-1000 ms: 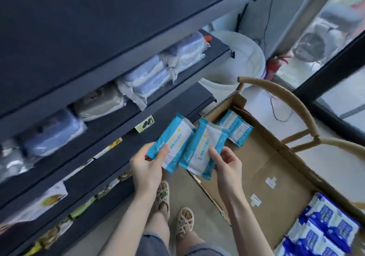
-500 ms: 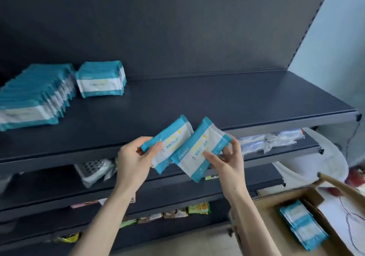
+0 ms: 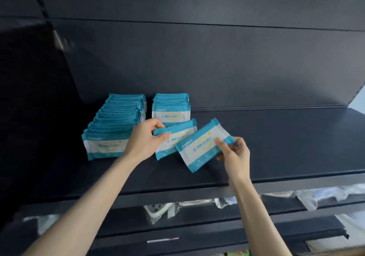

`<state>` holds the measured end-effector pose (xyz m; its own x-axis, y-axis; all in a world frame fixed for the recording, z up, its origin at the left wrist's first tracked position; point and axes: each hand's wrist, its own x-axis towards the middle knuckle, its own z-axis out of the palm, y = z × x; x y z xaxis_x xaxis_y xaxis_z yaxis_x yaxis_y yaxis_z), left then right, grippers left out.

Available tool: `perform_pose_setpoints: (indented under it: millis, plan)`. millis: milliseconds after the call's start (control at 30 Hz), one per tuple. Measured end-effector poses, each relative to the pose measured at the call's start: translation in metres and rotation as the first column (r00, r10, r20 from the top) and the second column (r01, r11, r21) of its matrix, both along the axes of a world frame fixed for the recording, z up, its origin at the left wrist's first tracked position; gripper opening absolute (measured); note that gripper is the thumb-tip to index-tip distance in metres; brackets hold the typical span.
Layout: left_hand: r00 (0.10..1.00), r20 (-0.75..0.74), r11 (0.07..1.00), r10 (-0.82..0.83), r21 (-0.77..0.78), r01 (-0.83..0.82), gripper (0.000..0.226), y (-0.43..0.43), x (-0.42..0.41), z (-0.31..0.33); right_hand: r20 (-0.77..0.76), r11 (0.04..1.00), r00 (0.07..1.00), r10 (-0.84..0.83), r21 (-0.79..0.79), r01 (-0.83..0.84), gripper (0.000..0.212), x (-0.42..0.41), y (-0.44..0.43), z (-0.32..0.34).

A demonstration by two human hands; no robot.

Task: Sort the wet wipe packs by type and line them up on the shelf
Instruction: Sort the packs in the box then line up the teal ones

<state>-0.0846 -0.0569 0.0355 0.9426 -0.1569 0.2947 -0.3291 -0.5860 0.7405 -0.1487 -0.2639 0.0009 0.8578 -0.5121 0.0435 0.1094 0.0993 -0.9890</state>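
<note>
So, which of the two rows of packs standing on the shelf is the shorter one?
The right row, behind the pack that the left hand holds. It has only a few packs; the left row reaches much further forward.

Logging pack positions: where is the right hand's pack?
Head view, centre: the right hand pinches that pack over the shelf, overlapping the second pack in the left hand.

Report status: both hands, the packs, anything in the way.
Left grip on one teal pack, right grip on second teal pack, above the shelf. Long row, short row lined up behind. Nothing else in the way.
</note>
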Motion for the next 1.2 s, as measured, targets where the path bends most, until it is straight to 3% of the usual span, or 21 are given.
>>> perform_pose_setpoints:
  millis: [367, 533, 700, 900, 1033, 1200]
  plan:
    - [0.992, -0.112, 0.966, -0.054, 0.245, 0.080, 0.015, 0.007, 0.112, 0.020, -0.049, 0.988, 0.995, 0.085, -0.128, -0.091, 0.026, 0.094, 0.015, 0.000]
    - [0.992, -0.104, 0.956, -0.067, 0.279, 0.094, 0.009, 0.008, 0.131, 0.022, -0.117, 0.951, 0.974, 0.191, -0.222, -0.214, 0.019, 0.120, 0.009, -0.008]
    - [0.981, -0.149, 0.938, -0.123, 0.306, 0.164, 0.023, 0.014, 0.134, 0.025, -0.159, 0.919, 0.966, 0.204, -0.309, -0.245, 0.024, 0.142, 0.015, -0.013]
    - [0.979, -0.151, 0.887, -0.140, 0.421, 0.192, 0.050, 0.017, 0.129, 0.025, -0.225, 0.770, 0.967, 0.118, -0.594, -0.233, 0.038, 0.149, 0.025, -0.013]
    - [0.982, -0.107, 0.864, -0.154, 0.468, 0.186, 0.050, 0.018, 0.133, 0.019, -0.231, 0.707, 0.970, 0.073, -0.674, -0.213, 0.041, 0.153, 0.032, -0.013]
    - [0.979, 0.012, 0.768, -0.202, 0.623, 0.151, 0.049, 0.016, 0.133, 0.019, -0.256, 0.640, 0.966, 0.030, -0.738, -0.215, 0.039, 0.151, 0.037, -0.011]
